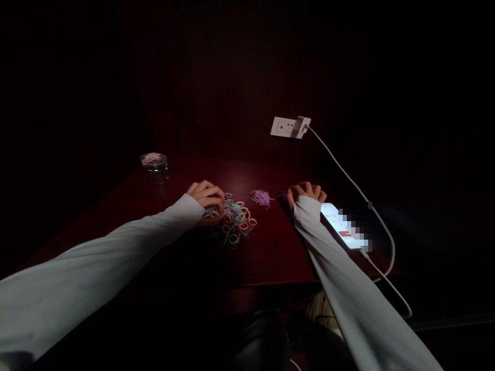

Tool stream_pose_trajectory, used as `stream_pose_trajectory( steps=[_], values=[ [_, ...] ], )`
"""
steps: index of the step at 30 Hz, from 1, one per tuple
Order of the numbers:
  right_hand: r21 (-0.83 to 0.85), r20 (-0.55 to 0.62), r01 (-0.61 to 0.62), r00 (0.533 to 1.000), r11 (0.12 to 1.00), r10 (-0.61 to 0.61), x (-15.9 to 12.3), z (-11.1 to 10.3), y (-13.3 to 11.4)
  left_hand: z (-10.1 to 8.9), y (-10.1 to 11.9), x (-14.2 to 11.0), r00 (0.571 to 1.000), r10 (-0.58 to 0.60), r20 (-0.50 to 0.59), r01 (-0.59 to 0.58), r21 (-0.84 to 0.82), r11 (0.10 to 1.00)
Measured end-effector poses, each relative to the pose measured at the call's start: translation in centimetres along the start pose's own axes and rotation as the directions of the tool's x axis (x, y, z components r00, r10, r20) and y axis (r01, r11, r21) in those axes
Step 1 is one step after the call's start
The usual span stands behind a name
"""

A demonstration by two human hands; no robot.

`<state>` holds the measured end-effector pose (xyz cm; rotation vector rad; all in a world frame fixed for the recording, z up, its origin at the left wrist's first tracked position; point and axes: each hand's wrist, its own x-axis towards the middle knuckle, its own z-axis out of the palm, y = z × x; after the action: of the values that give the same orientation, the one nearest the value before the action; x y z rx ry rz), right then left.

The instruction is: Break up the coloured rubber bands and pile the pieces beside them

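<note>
A mixed pile of coloured hair ties (234, 220), some of them looped rings, lies on the dark red table (263, 268). My left hand (208, 197) is at the pile's left edge, its fingers curled over some of the ties; what lies between the fingertips is hidden. To the right of that pile sits a small heap of purple hair ties (261, 198). My right hand (305, 192) rests low over the table with bent, closed fingers, beside a few dark strands (283, 194). I cannot make out whether it pinches one.
A lit phone (342, 226) lies right of my right wrist, with a white cable (348, 178) running to a charger in the wall socket (284, 127). A clear round container (154, 164) stands at the back left. The table's front edge (278, 284) is near me.
</note>
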<state>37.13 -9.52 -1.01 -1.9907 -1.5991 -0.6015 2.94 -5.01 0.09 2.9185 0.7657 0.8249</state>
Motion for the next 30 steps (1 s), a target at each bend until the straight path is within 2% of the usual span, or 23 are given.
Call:
stream_pose_trajectory(
  steps=[5,16,24,30],
  values=[
    [-0.005,0.013,-0.009,1.0,1.0,0.009,0.1,0.1,-0.1,0.6,0.0,-0.1,1.0,-0.019,-0.001,0.019,0.028,0.999],
    [0.018,0.02,-0.021,1.0,1.0,0.021,0.2,0.3,-0.2,0.8,0.1,0.0,0.998,-0.05,0.026,0.051,-0.02,0.999],
    [0.061,-0.011,0.04,0.999,0.997,-0.04,0.0,0.5,-0.2,0.7,-0.1,0.1,0.997,-0.073,-0.025,0.072,-0.048,0.996],
    [0.146,-0.007,0.059,0.998,0.988,-0.059,-0.2,-0.1,-1.8,0.5,-0.1,0.0,0.997,-0.071,-0.04,0.069,-0.043,0.997]
  ],
)
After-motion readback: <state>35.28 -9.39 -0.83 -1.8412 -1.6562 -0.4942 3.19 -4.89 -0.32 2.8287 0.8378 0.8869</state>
